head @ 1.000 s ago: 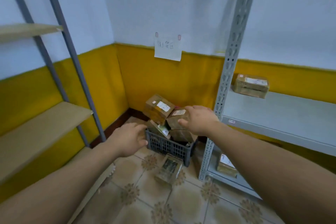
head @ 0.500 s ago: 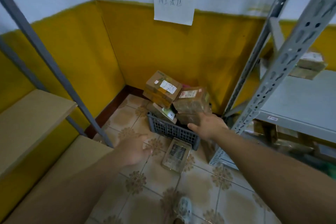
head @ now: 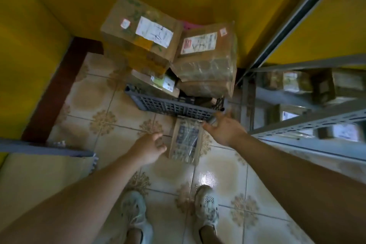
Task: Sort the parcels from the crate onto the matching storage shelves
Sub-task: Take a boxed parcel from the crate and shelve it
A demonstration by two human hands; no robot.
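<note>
Dim, uneven illumination with a yellow-green cast is recorded. A bright glare patch is reflected on the glossy floor tiles (head: 208, 178). Motion blur is seen on the shelf rack (head: 309, 89) at right. Straight edges are bowed by wide-angle distortion.

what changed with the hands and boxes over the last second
Both hands dropped from crate height toward the flat parcel on the floor: left hand beside it, right hand open at its far corner. Neither grips it yet. The crate and its stacked boxes stayed put.
</note>
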